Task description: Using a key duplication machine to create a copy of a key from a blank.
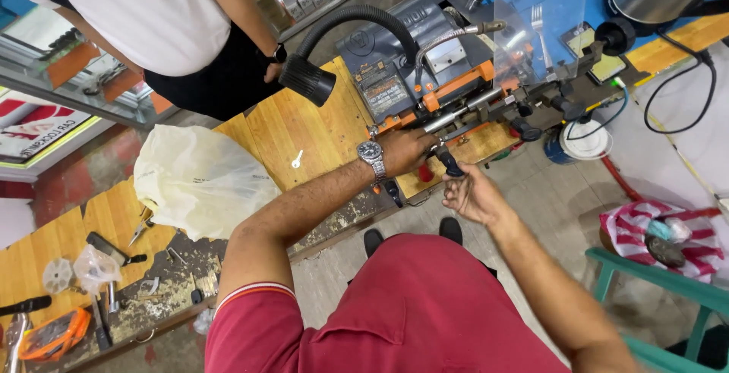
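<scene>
A grey and orange key-cutting machine [425, 77] stands on the wooden workbench [304, 130]. My left hand [406, 151], with a metal wristwatch [371, 154], rests at the machine's front edge beside a red knob [425, 174]. My right hand [472, 191] is just below it, fingers curled around the black lever handle [449, 163] that sticks out from the machine's front. A small silver key [297, 159] lies loose on the bench left of my left hand. A black flexible lamp [307, 78] arches over the bench.
A crumpled pale plastic bag [201, 179] lies on the bench at left, with pliers, tools and an orange item [49, 335] further left. Another person in a white shirt [152, 9] stands behind the bench. A teal chair [668, 297] with striped cloth is at right.
</scene>
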